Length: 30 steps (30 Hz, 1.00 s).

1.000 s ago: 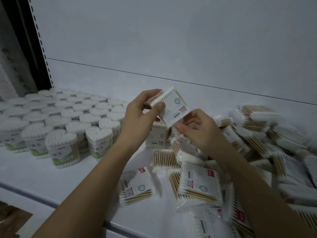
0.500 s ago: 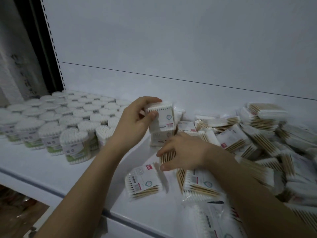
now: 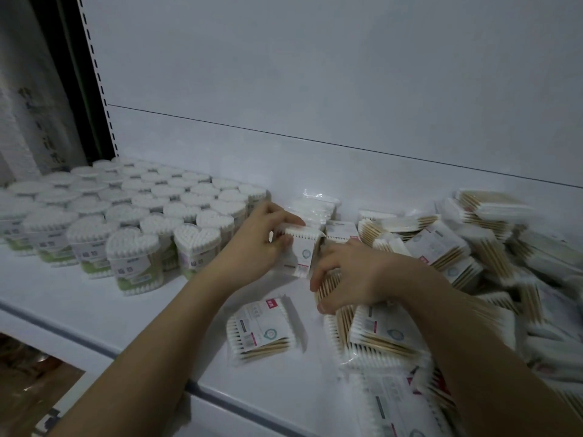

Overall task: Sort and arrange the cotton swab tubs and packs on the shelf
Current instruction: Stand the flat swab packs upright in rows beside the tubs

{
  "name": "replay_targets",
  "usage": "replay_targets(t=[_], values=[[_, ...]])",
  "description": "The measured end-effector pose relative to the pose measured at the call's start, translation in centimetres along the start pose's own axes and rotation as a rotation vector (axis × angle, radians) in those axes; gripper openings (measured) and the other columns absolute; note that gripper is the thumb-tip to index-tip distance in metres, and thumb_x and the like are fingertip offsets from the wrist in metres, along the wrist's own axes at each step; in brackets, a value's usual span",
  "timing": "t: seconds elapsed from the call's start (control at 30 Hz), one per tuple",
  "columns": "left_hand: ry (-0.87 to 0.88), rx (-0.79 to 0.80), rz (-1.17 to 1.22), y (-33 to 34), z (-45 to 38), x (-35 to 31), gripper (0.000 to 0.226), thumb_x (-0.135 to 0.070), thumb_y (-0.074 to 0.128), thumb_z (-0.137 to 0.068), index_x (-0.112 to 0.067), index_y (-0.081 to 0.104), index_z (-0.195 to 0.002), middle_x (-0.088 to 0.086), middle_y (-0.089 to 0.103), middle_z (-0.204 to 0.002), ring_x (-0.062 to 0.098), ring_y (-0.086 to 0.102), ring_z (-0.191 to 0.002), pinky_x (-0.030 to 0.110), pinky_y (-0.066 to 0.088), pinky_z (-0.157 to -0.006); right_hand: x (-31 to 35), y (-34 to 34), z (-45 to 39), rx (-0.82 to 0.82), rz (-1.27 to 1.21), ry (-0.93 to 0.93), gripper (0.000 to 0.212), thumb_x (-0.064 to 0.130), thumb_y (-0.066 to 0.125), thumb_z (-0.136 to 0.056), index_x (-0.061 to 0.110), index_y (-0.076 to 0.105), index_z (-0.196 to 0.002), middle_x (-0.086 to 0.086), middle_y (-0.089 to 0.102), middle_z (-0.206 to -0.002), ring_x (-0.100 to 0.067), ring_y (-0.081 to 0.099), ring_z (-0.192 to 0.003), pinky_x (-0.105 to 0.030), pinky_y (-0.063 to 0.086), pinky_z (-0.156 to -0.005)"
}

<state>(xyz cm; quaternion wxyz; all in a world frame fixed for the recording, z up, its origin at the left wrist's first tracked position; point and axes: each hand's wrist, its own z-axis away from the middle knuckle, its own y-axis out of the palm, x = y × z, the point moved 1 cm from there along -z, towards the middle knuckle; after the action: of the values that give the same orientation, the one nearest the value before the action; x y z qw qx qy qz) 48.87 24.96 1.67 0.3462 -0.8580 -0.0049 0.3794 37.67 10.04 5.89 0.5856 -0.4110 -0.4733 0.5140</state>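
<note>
Presently, the sorting stood partly done: the heart-shaped tubs [image 3: 132, 244] were ranked in rows at the shelf's [image 3: 94, 307] left end, while the flat packs [image 3: 473, 257] lay in a loose heap toward its right end. The left hand [image 3: 252, 250] gripped an upright pack [image 3: 301, 247] near the rear middle of the shelf, fingers [image 3: 291, 220] curled over its top edge and thumb at its near face, setting it beside the tub block. Another upright pack [image 3: 318, 206] stood just behind it against the back panel [image 3: 315, 89]. The right hand [image 3: 350, 279] rested on the heap's left edge, its fingers curled round a bundle of wooden-stemmed swabs; whether it had a firm hold could not be told for blur. One pack [image 3: 262, 329] lay flat and apart near the front edge. In judgement, the step in hand was standing packs on edge in a row. The next move would call for steadying the upright pack before release, since thin soft packs topple readily, then drawing one pack free of the heap without dragging its neighbours.
</note>
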Motion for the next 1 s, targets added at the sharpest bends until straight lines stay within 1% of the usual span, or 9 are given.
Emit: replay_targets(t=[0.1, 0.17, 0.27, 0.4, 0.47, 0.6, 0.77, 0.9, 1.0], values=[[-0.075, -0.026, -0.017, 0.0, 0.0, 0.4, 0.031, -0.011, 0.063, -0.092, -0.034, 0.062, -0.112, -0.001, 0.033, -0.134, 0.015, 0.036, -0.129, 0.031, 0.039, -0.107, -0.1, -0.1, 0.0, 0.018, -0.021, 0.002, 0.035, 0.046, 0.075, -0.079, 0.039, 0.068, -0.113, 0.007, 0.047, -0.129, -0.017, 0.032, -0.125, -0.038, 0.032, -0.106], [-0.156, 0.049, -0.02, 0.0, 0.2, 0.5, 0.042, -0.015, 0.071, -0.086, -0.032, 0.055, -0.12, 0.0, 0.029, -0.142, 0.016, 0.038, -0.128, 0.03, 0.041, -0.106, -0.2, 0.0, 0.0, 0.014, -0.031, 0.002, 0.034, 0.045, 0.076, -0.079, 0.039, 0.068, -0.111, 0.006, 0.047, -0.128, -0.018, 0.033, -0.125, -0.039, 0.031, -0.108], [-0.171, 0.108, -0.008, 0.6, 0.1, 0.6, 0.058, -0.016, 0.077, -0.078, -0.034, 0.047, -0.124, -0.002, 0.045, -0.134, 0.017, 0.049, -0.118, 0.034, 0.048, -0.098, -0.2, 0.1, 0.0, 0.001, -0.041, 0.004, 0.033, 0.045, 0.076, -0.078, 0.04, 0.068, -0.11, 0.007, 0.047, -0.127, -0.017, 0.033, -0.124, -0.039, 0.032, -0.108], [-0.169, 0.072, 0.036, 1.6, -0.1, 0.3, 0.055, -0.005, 0.072, -0.081, -0.032, 0.046, -0.121, -0.006, 0.058, -0.113, 0.007, 0.057, -0.098, 0.01, 0.044, -0.073, -0.3, 0.2, -0.1, -0.011, -0.033, -0.005, 0.033, 0.047, 0.076, -0.077, 0.04, 0.068, -0.109, 0.008, 0.048, -0.126, -0.017, 0.034, -0.124, -0.043, 0.031, -0.111], [-0.154, 0.043, 0.006, 2.0, -0.1, 0.1, 0.055, 0.0, 0.07, -0.08, -0.03, 0.047, -0.121, -0.008, 0.057, -0.107, 0.004, 0.057, -0.094, 0.007, 0.043, -0.067, -0.3, 0.3, -0.1, -0.013, -0.031, -0.008, 0.034, 0.047, 0.075, -0.078, 0.04, 0.068, -0.11, 0.01, 0.047, -0.127, -0.017, 0.034, -0.124, -0.042, 0.031, -0.111], [-0.12, 0.039, -0.086, 2.5, -0.4, 0.2, 0.06, -0.004, 0.071, -0.078, -0.028, 0.045, -0.126, 0.002, 0.058, -0.116, 0.016, 0.057, -0.1, 0.026, 0.047, -0.082, -0.4, 0.2, -0.1, -0.008, -0.012, -0.01, 0.034, 0.046, 0.075, -0.079, 0.04, 0.068, -0.112, 0.01, 0.046, -0.129, -0.018, 0.033, -0.127, -0.041, 0.026, -0.114], [-0.14, 0.08, -0.072, 2.5, -0.3, 0.4, 0.068, -0.01, 0.074, -0.08, -0.031, 0.039, -0.134, 0.002, 0.057, -0.125, 0.012, 0.052, -0.11, 0.022, 0.04, -0.086, -0.7, 0.3, -0.1, -0.009, -0.025, -0.029, 0.032, 0.043, 0.077, -0.078, 0.039, 0.069, -0.108, 0.009, 0.047, -0.128, -0.016, 0.035, -0.128, -0.037, 0.024, -0.115], [-0.151, 0.052, 0.039, 1.9, 0.7, -0.7, 0.093, -0.017, 0.082, -0.072, -0.034, 0.029, -0.146, -0.01, 0.051, -0.134, 0.007, 0.05, -0.118, 0.014, 0.04, -0.087, -1.2, 0.2, 0.2, -0.048, -0.165, -0.068, 0.032, 0.047, 0.076, -0.079, 0.042, 0.069, -0.11, 0.015, 0.052, -0.129, -0.006, 0.043, -0.124, -0.029, 0.03, -0.111], [-0.138, 0.017, 0.013, 0.4, 0.5, -1.1, 0.097, -0.014, 0.082, -0.073, -0.027, 0.025, -0.151, -0.004, 0.037, -0.15, 0.013, 0.035, -0.137, 0.019, 0.028, -0.103, -1.9, -0.1, 0.9, -0.152, -0.385, -0.094, 0.032, 0.056, 0.07, -0.083, 0.042, 0.068, -0.112, 0.021, 0.058, -0.125, 0.002, 0.051, -0.117, -0.028, 0.039, -0.106]])
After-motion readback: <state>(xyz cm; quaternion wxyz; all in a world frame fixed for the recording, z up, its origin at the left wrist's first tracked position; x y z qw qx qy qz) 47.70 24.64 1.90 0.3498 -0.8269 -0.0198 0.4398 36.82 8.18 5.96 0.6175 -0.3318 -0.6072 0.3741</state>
